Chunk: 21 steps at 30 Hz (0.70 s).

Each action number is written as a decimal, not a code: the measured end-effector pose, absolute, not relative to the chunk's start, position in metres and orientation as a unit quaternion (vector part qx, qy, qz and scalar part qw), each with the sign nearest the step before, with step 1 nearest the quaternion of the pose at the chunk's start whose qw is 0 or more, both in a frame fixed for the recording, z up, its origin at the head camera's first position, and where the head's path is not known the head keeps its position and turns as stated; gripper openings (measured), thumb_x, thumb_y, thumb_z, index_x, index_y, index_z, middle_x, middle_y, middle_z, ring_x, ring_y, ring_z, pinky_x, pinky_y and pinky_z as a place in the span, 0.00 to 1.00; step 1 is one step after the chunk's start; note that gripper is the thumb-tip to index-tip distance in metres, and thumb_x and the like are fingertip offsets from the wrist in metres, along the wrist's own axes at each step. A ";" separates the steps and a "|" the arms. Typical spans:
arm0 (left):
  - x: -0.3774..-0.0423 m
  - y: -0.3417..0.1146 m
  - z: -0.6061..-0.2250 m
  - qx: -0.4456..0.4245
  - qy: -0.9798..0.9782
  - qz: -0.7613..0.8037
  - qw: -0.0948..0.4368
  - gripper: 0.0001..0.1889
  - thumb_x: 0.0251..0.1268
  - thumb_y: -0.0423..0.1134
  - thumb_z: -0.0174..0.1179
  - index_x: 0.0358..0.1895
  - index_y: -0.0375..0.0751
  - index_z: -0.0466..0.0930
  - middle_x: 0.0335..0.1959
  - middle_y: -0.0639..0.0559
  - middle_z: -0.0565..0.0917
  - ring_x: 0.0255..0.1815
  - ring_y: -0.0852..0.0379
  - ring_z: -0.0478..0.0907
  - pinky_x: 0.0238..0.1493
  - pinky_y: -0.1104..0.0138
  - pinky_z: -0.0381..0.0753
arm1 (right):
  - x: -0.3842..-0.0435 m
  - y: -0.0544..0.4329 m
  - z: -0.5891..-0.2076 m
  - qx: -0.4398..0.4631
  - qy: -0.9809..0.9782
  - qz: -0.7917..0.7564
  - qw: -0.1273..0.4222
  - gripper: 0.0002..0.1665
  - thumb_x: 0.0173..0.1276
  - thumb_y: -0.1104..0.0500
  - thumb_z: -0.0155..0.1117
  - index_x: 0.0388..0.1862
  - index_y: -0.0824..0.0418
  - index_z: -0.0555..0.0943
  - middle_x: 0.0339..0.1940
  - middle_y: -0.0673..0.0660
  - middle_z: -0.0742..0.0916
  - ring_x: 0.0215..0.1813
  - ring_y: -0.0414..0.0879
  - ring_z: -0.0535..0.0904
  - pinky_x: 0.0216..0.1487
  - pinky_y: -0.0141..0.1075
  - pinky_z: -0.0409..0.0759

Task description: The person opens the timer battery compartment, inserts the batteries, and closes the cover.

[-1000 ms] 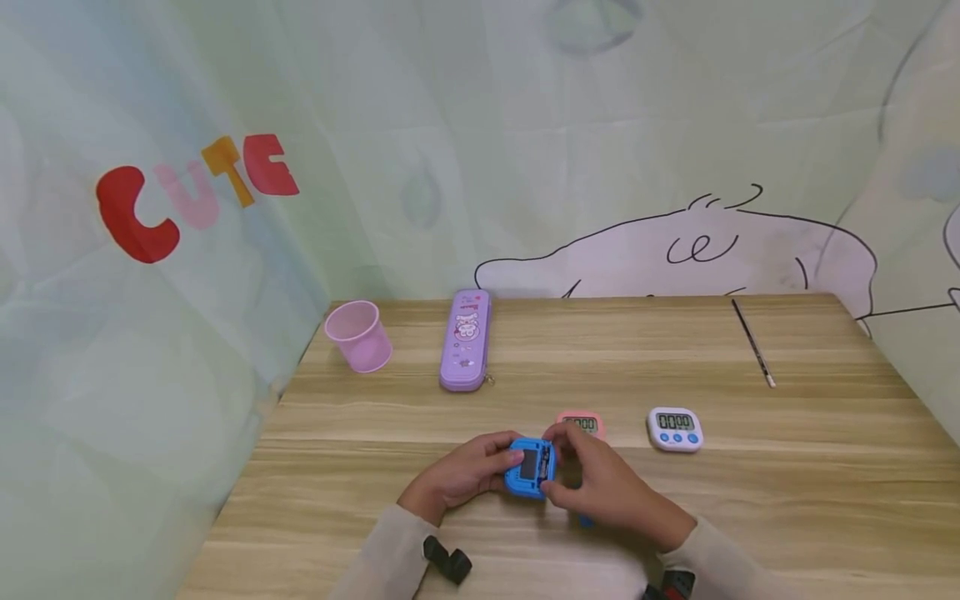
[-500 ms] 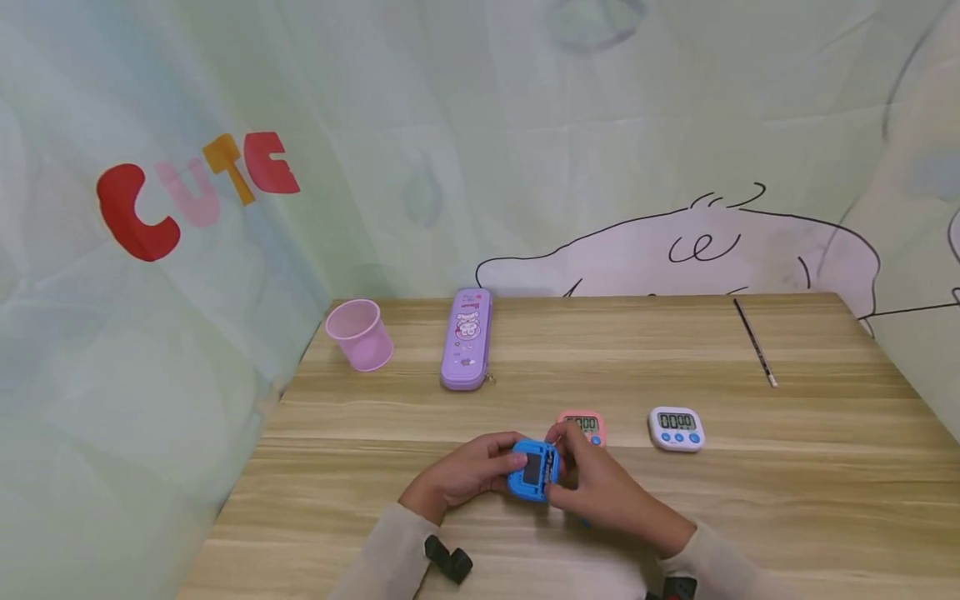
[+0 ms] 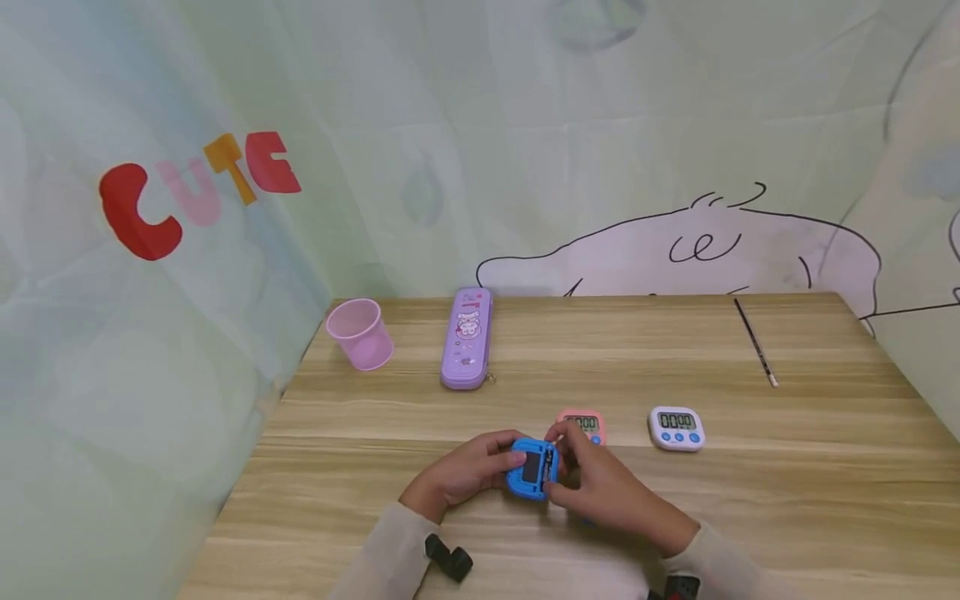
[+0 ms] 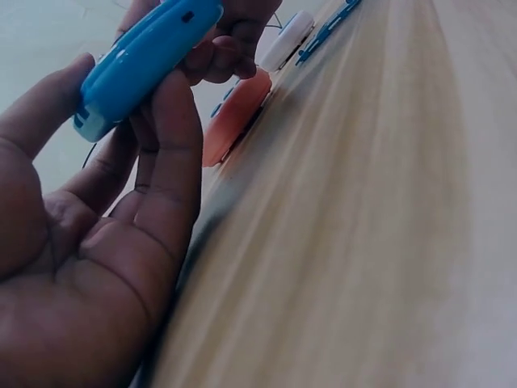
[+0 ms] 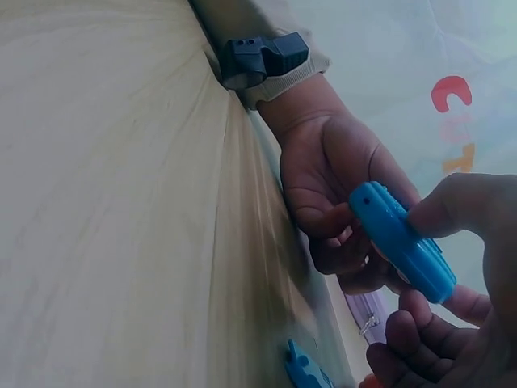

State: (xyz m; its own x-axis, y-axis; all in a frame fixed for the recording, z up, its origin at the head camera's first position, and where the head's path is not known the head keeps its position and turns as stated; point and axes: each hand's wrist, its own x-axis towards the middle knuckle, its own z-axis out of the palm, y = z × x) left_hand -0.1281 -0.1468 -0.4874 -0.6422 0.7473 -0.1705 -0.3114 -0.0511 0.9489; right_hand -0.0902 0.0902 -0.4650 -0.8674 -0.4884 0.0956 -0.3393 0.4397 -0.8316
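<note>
In the head view a blue digital timer (image 3: 532,468) is held above the table with its back facing up. Its long battery slot (image 3: 548,467) lies uncovered along the right side, with something dark inside. My left hand (image 3: 467,475) grips the timer's left side, thumb on the back and fingers beneath. Thumb and index finger of my right hand (image 3: 615,492) pinch the timer's right side at the two ends of the slot. Low on the table lies a flat blue piece like a battery cover (image 5: 305,368), mostly hidden by my right hand in the head view.
Just behind my right hand a pink timer (image 3: 581,417) lies on the table, partly covered. A white timer (image 3: 676,429) is to its right. Farther back are a pink cup (image 3: 362,335), a purple pencil case (image 3: 467,338) and a pencil (image 3: 755,342). Fabric walls border the table.
Compared with one second ago, the blue timer has shifted slightly to the right. Both hands keep nearly the same hold on it.
</note>
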 end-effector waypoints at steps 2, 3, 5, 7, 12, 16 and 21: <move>-0.129 -0.146 -0.488 0.185 0.577 0.698 0.381 0.23 0.74 0.42 0.54 0.62 0.27 0.67 0.50 0.47 0.80 0.49 0.55 0.79 0.52 0.61 0.80 | -0.090 0.094 -0.466 -0.247 0.849 -0.461 0.078 0.32 0.61 0.51 0.72 0.59 0.52 0.65 0.36 0.44 0.80 0.37 0.40 0.77 0.40 0.33 0.78; -0.130 -0.145 -0.489 0.182 0.577 0.698 0.383 0.23 0.74 0.42 0.54 0.62 0.27 0.67 0.50 0.47 0.80 0.49 0.55 0.79 0.52 0.61 0.80 | -0.090 0.096 -0.466 -0.249 0.850 -0.457 0.076 0.32 0.61 0.49 0.71 0.59 0.51 0.66 0.36 0.43 0.80 0.38 0.40 0.77 0.42 0.33 0.78; -0.131 -0.145 -0.490 0.177 0.579 0.695 0.388 0.23 0.74 0.42 0.54 0.62 0.28 0.68 0.50 0.47 0.80 0.48 0.55 0.79 0.52 0.61 0.80 | -0.089 0.100 -0.467 -0.251 0.852 -0.454 0.074 0.33 0.61 0.46 0.71 0.60 0.50 0.66 0.37 0.42 0.80 0.39 0.39 0.78 0.44 0.34 0.78; -0.131 -0.144 -0.490 0.173 0.578 0.694 0.393 0.23 0.74 0.42 0.55 0.62 0.28 0.68 0.50 0.47 0.80 0.48 0.55 0.79 0.52 0.61 0.81 | -0.087 0.103 -0.467 -0.256 0.851 -0.453 0.073 0.35 0.61 0.44 0.71 0.62 0.51 0.67 0.38 0.42 0.80 0.41 0.39 0.78 0.47 0.34 0.79; -0.130 -0.145 -0.489 0.161 0.579 0.697 0.392 0.24 0.74 0.43 0.55 0.63 0.29 0.67 0.51 0.46 0.80 0.49 0.54 0.79 0.53 0.61 0.81 | -0.082 0.111 -0.467 -0.273 0.848 -0.450 0.067 0.38 0.62 0.45 0.71 0.67 0.55 0.68 0.44 0.43 0.81 0.48 0.39 0.79 0.55 0.39 0.79; -0.129 -0.145 -0.487 0.149 0.580 0.705 0.380 0.23 0.74 0.42 0.55 0.63 0.29 0.67 0.51 0.46 0.80 0.50 0.53 0.80 0.53 0.60 0.81 | -0.078 0.119 -0.467 -0.275 0.857 -0.432 0.061 0.38 0.62 0.49 0.72 0.68 0.55 0.69 0.49 0.44 0.82 0.52 0.39 0.78 0.59 0.42 0.77; -0.128 -0.146 -0.486 0.139 0.578 0.713 0.371 0.21 0.74 0.39 0.53 0.63 0.29 0.67 0.50 0.45 0.80 0.48 0.53 0.80 0.52 0.60 0.81 | -0.074 0.128 -0.471 -0.278 0.871 -0.402 0.051 0.35 0.61 0.49 0.73 0.65 0.51 0.72 0.49 0.42 0.81 0.52 0.38 0.76 0.60 0.44 0.76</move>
State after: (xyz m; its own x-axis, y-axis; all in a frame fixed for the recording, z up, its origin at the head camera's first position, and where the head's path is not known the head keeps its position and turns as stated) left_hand -0.1278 -0.1464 -0.4863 -0.6868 0.6895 -0.2300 -0.3679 -0.0568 0.9281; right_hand -0.0740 0.1284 -0.4708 -0.8405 -0.5246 0.1353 -0.4430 0.5219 -0.7289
